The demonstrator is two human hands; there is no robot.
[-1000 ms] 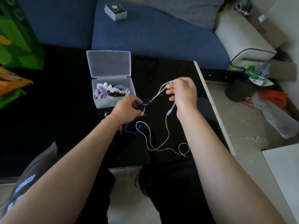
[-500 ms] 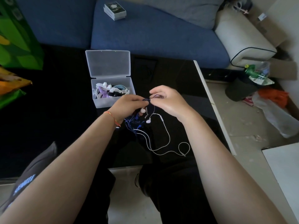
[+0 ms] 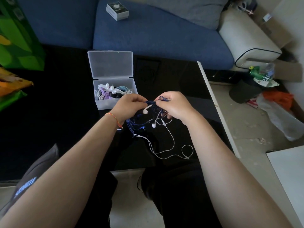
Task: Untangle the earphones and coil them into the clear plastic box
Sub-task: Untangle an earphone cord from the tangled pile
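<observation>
While L hand (image 3: 130, 104) & R hand (image 3: 174, 106) pinch tangled earphones (image 3: 148, 119) | clear box (image 3: 113, 89) open

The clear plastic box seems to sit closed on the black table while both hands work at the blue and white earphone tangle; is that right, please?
Not quite: the head view shows the clear plastic box open, lid flipped back, coiled earphones inside. It does sit on the black table, and both the left hand and right hand pinch the tangle.

My hands pinch a dark blue cord (image 3: 131, 127) knotted with a white one (image 3: 171, 139) over the glossy black table (image 3: 65, 129), an orange-red thread (image 3: 115, 118) on my left wrist, the clear box (image 3: 115, 104) holding white, lilac, pale blue and black coils, beside a blue sofa (image 3: 156, 33).
</observation>
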